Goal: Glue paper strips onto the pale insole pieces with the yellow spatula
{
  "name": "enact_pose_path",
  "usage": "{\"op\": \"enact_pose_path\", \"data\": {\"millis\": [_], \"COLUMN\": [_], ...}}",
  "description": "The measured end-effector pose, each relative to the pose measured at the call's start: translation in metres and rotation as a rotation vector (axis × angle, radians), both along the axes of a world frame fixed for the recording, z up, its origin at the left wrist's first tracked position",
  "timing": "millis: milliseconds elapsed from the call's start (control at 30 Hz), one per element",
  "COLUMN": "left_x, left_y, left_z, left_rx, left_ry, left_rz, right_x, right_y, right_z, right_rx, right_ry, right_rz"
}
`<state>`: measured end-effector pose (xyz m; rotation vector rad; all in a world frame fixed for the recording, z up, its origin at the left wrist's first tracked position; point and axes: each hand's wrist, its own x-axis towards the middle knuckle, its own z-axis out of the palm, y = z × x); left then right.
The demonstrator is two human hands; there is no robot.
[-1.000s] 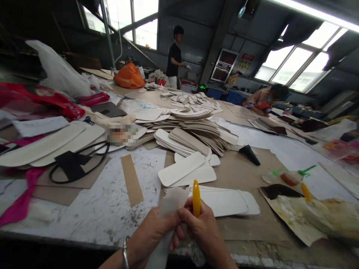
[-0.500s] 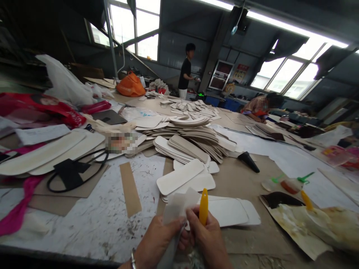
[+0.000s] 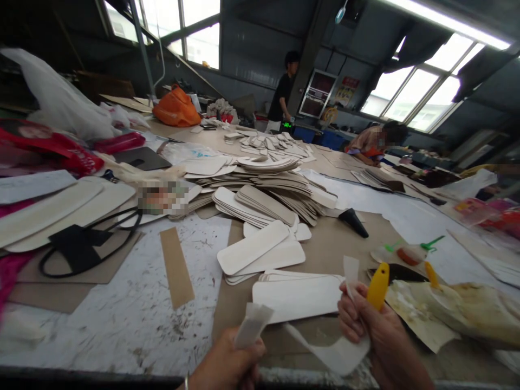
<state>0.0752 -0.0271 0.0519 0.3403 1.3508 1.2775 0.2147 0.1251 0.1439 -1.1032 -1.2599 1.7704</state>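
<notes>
My left hand point(image 3: 231, 357) is low in the middle of the head view, closed around a pale strip point(image 3: 254, 324) whose end stands up from the fist. To its right, my right hand point(image 3: 376, 330) grips a yellow-handled tool point(image 3: 378, 286); the tool's working end is hidden. The same hand pinches a thin white strip point(image 3: 339, 355) that curls down below the fingers, with a short end poking out on top. Behind the hands lies a small stack of white rounded boards point(image 3: 298, 298). More white boards point(image 3: 254, 246) lie just beyond.
A large pile of grey-brown boards point(image 3: 280, 192) fills the mid-table. Left are a black cord loop point(image 3: 87, 249), a cardboard strip point(image 3: 177, 266) and bags. A black cone point(image 3: 353, 222), green-capped bottles point(image 3: 412, 253) and a stained wrapper point(image 3: 459, 309) lie right. Two people are farther back.
My hands have moved apart, the left down and left, the right toward the right. The pale material held between them is now in separate pieces, one in each hand. The standing person has shifted right.
</notes>
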Motion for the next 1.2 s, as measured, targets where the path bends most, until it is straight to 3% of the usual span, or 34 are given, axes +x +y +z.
{"op": "enact_pose_path", "data": {"millis": [67, 167, 267, 367, 467, 600, 800, 1067, 1200], "left_x": [-0.007, -0.014, -0.016, -0.02, -0.026, -0.035, -0.038, -0.039, -0.039], "left_y": [0.003, 0.014, 0.027, 0.035, 0.04, 0.048, 0.057, 0.058, 0.062], "left_z": [0.002, 0.006, 0.012, 0.018, 0.022, 0.019, 0.014, 0.016, 0.018], "left_rx": [-0.074, -0.1, -0.115, -0.077, -0.027, -0.108, -0.153, -0.161, -0.154], "left_ry": [0.028, -0.016, -0.009, -0.003, -0.016, 0.053, 0.071, 0.085, 0.093], "left_rz": [0.114, 0.2, 0.188, 0.217, 0.245, 0.184, 0.213, 0.181, 0.168], "right_x": [0.015, 0.017, -0.002, -0.027, -0.044, -0.057, -0.075, -0.085, -0.085], "right_y": [0.013, 0.025, 0.028, 0.03, 0.034, 0.04, 0.043, 0.05, 0.049], "right_z": [0.007, 0.003, -0.01, -0.019, -0.021, -0.02, -0.025, -0.031, -0.03], "right_rx": [0.062, 0.314, 0.552, 0.674, 0.709, 0.695, 0.73, 0.76, 0.855], "right_ry": [-0.192, -0.536, -0.696, -0.775, -0.825, -0.807, -0.932, -1.1, -1.172], "right_rz": [0.102, 0.344, 0.63, 0.779, 0.832, 0.879, 0.946, 1.064, 1.073]}}
